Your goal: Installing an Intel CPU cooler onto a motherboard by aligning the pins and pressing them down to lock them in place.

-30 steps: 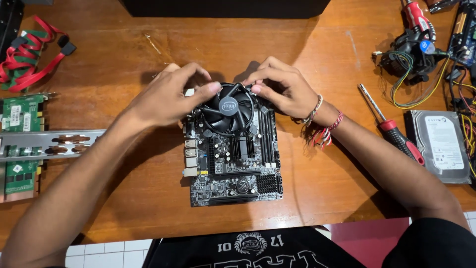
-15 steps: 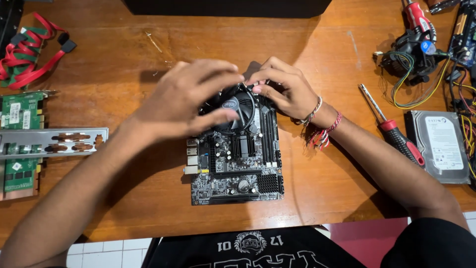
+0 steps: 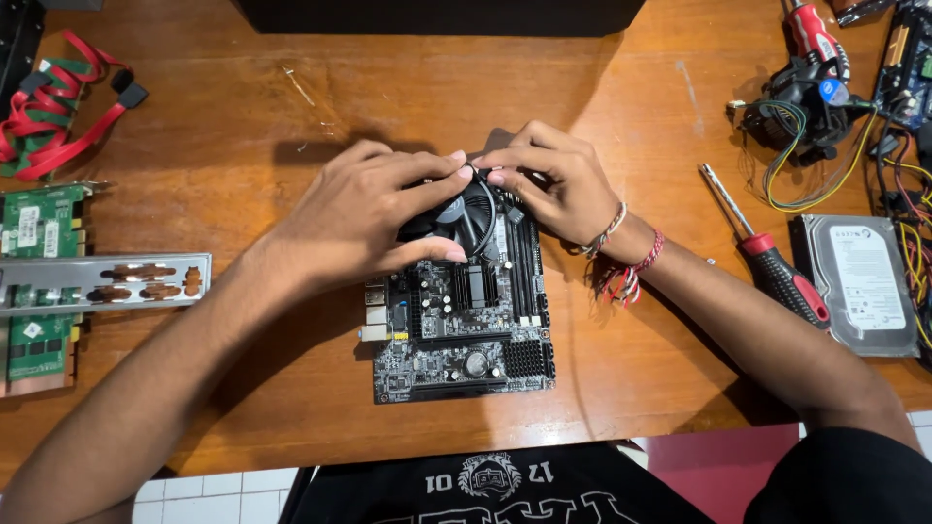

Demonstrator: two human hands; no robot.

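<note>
The wooden bench carries a black motherboard at its middle, near the front edge. To the motherboard's right lie a silver hard drive and, nearer, a red-handled screwdriver. To its left sits a metal port plate over green expansion cards. At the motherboard's far end stands a round black cooler fan. The left hand covers the fan, fingers clamped over its top and side. The right hand pinches its far right edge, fingers together.
</note>
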